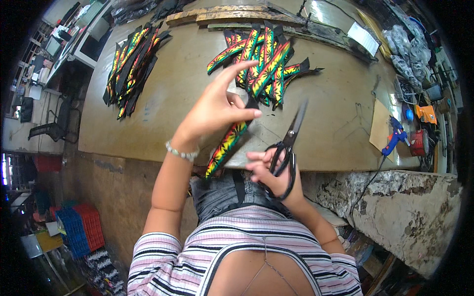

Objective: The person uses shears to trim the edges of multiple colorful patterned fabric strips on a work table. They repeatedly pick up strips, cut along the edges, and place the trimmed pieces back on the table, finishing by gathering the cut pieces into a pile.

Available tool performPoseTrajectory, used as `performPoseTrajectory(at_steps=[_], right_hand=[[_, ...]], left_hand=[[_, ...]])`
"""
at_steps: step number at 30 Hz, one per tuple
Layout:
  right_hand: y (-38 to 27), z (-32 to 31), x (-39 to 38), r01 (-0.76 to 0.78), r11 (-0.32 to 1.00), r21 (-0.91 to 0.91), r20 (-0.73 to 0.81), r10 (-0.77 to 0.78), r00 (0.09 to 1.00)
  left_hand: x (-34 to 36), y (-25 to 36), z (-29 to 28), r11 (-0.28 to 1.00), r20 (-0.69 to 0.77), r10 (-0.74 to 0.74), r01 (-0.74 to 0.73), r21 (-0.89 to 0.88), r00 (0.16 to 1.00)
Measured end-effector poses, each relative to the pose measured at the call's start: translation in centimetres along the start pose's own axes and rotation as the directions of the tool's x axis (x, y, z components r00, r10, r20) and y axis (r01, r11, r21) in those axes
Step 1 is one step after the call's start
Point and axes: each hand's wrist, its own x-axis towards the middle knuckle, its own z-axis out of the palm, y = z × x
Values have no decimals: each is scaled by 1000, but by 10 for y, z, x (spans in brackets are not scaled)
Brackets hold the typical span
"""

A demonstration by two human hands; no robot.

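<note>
My left hand [219, 106] is over a black strip with a red, yellow and green leaf pattern [224, 150], which slants toward the table's front edge. Its index finger and thumb are spread apart, other fingers bent; the thumb crosses the strip's upper part, touching or just above, I cannot tell which. My right hand [276, 177] is closed on black-handled scissors [291, 138], blades pointing up and away, right of that strip. Beyond my hands lies a loose pile of similar strips [266, 69]; another bundle [131, 71] lies at the back left.
The table [335, 128] carries wooden boards [232, 17] and paper [363, 39] at the back, plastic bags [405, 54] and a blue glue gun [395, 135] with hanging cord at right. A desk with a chair [54, 128] stands left; blue and red crates [79, 224] are low left.
</note>
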Motion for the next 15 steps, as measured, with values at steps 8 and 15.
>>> performPoseTrajectory(at_steps=[8, 15], right_hand=[[-31, 25, 36, 380, 923, -65, -95, -385, 918], [-101, -17, 55, 621, 778, 96, -10, -623, 782]], left_hand=[[-39, 22, 8, 938, -4, 345, -344, 44, 939], [-53, 32, -20, 830, 276, 433, -499, 249, 858]])
